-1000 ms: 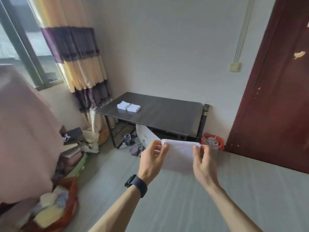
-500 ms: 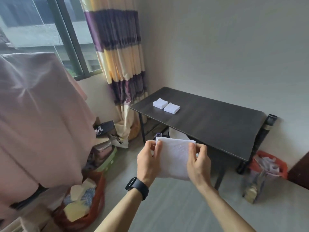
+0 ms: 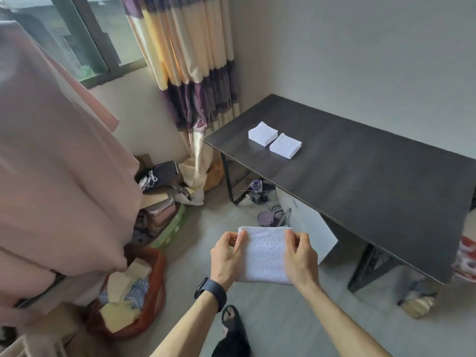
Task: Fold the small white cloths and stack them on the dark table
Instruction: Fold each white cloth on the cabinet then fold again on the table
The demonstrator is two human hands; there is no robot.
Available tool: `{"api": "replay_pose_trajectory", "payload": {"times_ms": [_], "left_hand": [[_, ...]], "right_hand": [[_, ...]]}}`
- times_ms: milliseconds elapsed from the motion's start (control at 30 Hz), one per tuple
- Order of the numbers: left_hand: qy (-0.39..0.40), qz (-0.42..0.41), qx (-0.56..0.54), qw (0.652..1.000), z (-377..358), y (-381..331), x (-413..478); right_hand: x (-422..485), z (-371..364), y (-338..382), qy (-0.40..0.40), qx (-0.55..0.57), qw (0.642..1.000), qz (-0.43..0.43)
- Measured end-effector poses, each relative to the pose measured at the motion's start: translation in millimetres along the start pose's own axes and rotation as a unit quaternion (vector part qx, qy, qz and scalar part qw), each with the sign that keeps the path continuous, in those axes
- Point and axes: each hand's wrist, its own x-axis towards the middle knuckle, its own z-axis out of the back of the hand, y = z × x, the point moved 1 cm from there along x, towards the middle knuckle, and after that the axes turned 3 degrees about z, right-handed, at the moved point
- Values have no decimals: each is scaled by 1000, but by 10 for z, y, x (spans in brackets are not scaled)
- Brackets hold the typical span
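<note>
Closer to the dark surface (image 3: 360,181) now, left hand (image 3: 228,256) and right hand (image 3: 301,258) each keep a pinching grip on a top corner of the white cloth (image 3: 265,256), held mid-air so it hangs flat for folding, two folded piles (image 3: 285,146) waiting at twelve o'clock.

left wrist: black smartwatch (image 3: 210,292) | forearms (image 3: 334,320): bare | foot: black sandal (image 3: 231,341)

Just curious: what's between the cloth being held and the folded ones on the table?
Head view: from the held cloth, grey floor with a purple container, then bare dark table up to the folded cloths.
</note>
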Motion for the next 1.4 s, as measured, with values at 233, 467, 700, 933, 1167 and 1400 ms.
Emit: {"api": "replay_pose_trajectory", "payload": {"times_ms": [233, 467, 700, 933, 1167, 1400], "left_hand": [[68, 9, 20, 997, -417, -292, 1483], [135, 3, 48, 990, -825, -936, 2742], [173, -3, 80, 982, -1484, -1432, 3843], [178, 6, 114, 977, -2105, -1865, 4775], [217, 5, 151, 964, -2665, -2060, 5564], [278, -13, 219, 935, -3186, -1970, 6330]], "right_hand": [[1237, -485, 77, -35, -10, 997, -64], [2424, -734, 344, -96, 11, 990, -100], [3659, -822, 296, -115, 15, 984, -135], [4807, -845, 304, -115, 29, 980, -160], [5696, -996, 139, -123, -2, 974, -190], [6321, -1230, -137, -143, -63, 957, -244]]}}
